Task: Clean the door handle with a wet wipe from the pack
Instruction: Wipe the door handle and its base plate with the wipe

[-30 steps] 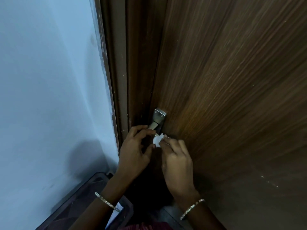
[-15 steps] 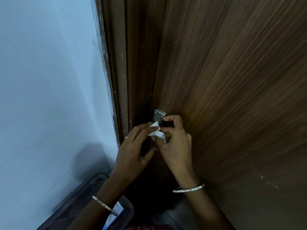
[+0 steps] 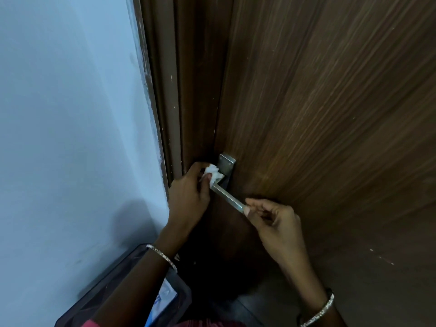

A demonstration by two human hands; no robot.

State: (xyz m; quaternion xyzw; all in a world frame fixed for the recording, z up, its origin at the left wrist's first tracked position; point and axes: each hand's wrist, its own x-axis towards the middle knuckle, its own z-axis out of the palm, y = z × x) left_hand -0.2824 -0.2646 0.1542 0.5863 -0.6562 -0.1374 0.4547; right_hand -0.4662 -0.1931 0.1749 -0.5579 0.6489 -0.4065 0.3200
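Two bare forearms, each ringed by a thin silver bangle [image 3: 162, 256], rose from the bottom of the view, above a dark translucent plastic bin [image 3: 106, 284] against the pale blue wall [image 3: 59, 114] with a blue-and-white packet [image 3: 165, 298] inside, possibly the wipe pack, though that could not be confirmed. Farther up, the right hand [image 3: 276, 225] pinched the free end of the brushed-metal square-section lever door handle [image 3: 227, 197] between thumb and fingertips, steadying it. Beyond that, the left hand [image 3: 188, 192] was clenched on the crumpled white wet wipe [image 3: 213, 174], pressing it against the root of the lever where it meets the steel backplate [image 3: 226, 165] on the dark brown wood-grain door [image 3: 330, 114], close to the brown door frame [image 3: 165, 90]. Half a second before, both hands had been bunched together at the plate with the wipe between them; since then the right hand had given the wipe over and dropped to the lever's tip, leaving the bar bare. That suggested wiping was under way at the plate end, with the length of the lever probably due next; the bar's far side and underside could easily be missed.
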